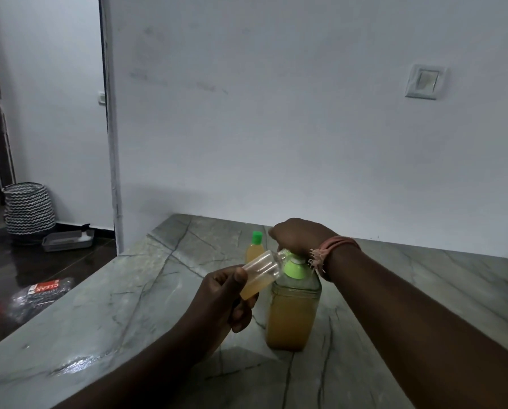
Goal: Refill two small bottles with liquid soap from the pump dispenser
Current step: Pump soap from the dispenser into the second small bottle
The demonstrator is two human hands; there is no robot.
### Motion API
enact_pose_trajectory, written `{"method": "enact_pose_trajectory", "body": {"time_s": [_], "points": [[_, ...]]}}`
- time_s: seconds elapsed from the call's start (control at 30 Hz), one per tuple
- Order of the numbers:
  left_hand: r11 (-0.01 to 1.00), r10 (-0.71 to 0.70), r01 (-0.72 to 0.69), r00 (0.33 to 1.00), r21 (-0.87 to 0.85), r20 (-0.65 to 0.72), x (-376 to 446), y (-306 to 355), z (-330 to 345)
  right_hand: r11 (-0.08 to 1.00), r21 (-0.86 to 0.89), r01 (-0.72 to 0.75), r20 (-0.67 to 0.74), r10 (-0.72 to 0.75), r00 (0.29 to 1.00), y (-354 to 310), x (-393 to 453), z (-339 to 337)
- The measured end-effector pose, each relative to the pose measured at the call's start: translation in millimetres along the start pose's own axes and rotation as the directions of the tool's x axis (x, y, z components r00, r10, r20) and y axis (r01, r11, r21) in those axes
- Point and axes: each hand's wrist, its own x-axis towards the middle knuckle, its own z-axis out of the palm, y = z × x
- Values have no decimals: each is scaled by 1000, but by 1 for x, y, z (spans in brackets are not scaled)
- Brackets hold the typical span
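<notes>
A large pump dispenser (292,314) with amber soap and a green collar stands on the grey marble counter (134,305). My right hand (301,236) rests on top of its pump head, fingers curled over it and hiding the nozzle. My left hand (226,299) grips a small clear bottle (261,273), uncapped and tilted, with its mouth up at the pump and a little amber soap in its lower end. A second small bottle (254,249) with a green cap and amber soap stands upright behind, to the left of the dispenser.
The counter's left edge drops to a dark floor with a plastic wrapper (37,296), a grey tray (68,240) and a patterned basket (28,208). A white wall with a switch (425,81) backs the counter.
</notes>
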Motion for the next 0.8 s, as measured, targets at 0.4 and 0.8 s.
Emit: {"method": "enact_pose_trajectory", "body": {"time_s": [0.4,0.8], "points": [[1000,14,-14,1000,-1,23,2,1,0,991,129,-40,-86,51,995,3,-6,-4],[999,16,-15,1000,-31,16,-2,3,4,916,355,-187,118,154,981,13,-12,-26]]}}
